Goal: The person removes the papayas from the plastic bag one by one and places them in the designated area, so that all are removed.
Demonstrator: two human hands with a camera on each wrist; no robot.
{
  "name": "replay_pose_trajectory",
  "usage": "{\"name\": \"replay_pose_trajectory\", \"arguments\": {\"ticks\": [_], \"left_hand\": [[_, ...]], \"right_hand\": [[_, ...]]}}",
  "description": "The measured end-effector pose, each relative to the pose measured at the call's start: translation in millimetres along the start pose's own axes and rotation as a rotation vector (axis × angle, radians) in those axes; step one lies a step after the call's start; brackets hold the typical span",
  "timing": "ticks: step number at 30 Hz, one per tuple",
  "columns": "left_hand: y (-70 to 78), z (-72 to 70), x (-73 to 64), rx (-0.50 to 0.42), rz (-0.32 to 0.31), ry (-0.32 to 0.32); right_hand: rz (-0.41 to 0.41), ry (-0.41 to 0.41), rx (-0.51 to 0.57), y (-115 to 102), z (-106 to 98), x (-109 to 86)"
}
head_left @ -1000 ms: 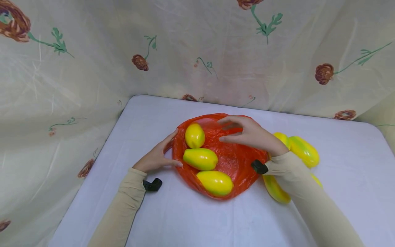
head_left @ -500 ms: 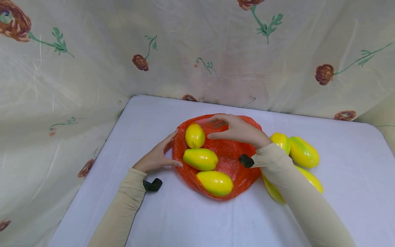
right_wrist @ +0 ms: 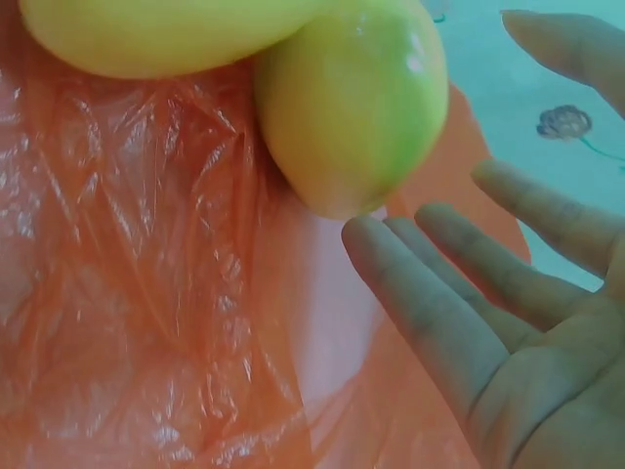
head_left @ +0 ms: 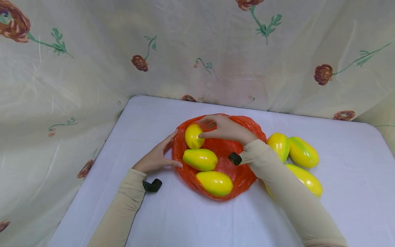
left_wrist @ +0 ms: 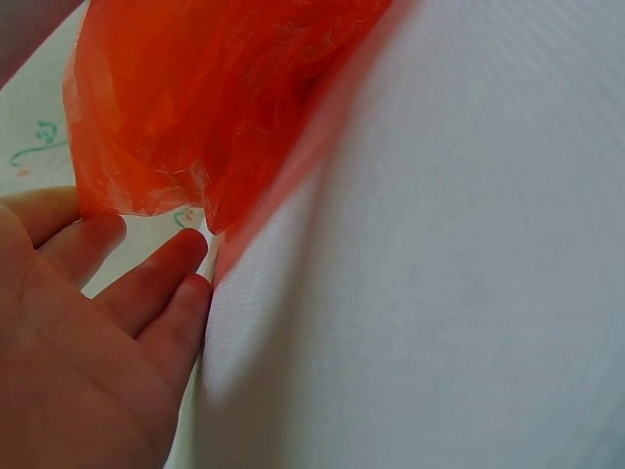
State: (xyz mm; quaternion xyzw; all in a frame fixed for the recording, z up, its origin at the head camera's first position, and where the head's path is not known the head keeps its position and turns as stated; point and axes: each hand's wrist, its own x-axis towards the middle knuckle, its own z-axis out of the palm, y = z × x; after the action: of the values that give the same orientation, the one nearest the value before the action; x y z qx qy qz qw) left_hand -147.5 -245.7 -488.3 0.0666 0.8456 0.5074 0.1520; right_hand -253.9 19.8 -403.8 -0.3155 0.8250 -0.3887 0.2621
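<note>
A red plastic bag (head_left: 222, 147) lies spread on the table, its rim turned wide. Three glossy yellow oval fruits, mango-like in shape, lie along its left side: an upper fruit (head_left: 192, 139), a middle fruit (head_left: 200, 160) and a lower fruit (head_left: 215, 184). My left hand (head_left: 158, 156) rests at the bag's left rim, thumb and fingers spread; in the left wrist view, fingertips (left_wrist: 190, 249) meet the bag's edge. My right hand (head_left: 226, 129) reaches over the bag with fingers spread around the upper fruit's right side. In the right wrist view, fingertips (right_wrist: 363, 234) come right up to that green-tinged fruit.
Right of the bag are several more yellow fruits, among them an upright one (head_left: 278, 145), a slanted one (head_left: 303, 152) and a lower one (head_left: 307, 180). My right sleeve (head_left: 287, 192) partly covers this group. A flowered curtain (head_left: 172, 68) hangs behind the white-covered table (head_left: 191, 223).
My right hand has moved left across the bag to the upper fruit. My left hand has stayed at the rim. More of the fruits on the right now show.
</note>
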Motion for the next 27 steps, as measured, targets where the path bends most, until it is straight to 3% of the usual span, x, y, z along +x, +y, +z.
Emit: {"name": "replay_pose_trajectory", "arguments": {"ticks": [9,17,27], "left_hand": [[-0.9,-1.1,0.5,0.009,0.016,0.004],[-0.9,-0.5,0.6,0.003,0.007,-0.002],[-2.2,0.2,0.4,0.001,0.006,-0.002]], "right_hand": [[0.129,0.02,-0.038,-9,10,11.9],[0.161,0.029,-0.084,-11,17,23.2],[0.241,0.033,-0.065,-16,25,23.1]]}}
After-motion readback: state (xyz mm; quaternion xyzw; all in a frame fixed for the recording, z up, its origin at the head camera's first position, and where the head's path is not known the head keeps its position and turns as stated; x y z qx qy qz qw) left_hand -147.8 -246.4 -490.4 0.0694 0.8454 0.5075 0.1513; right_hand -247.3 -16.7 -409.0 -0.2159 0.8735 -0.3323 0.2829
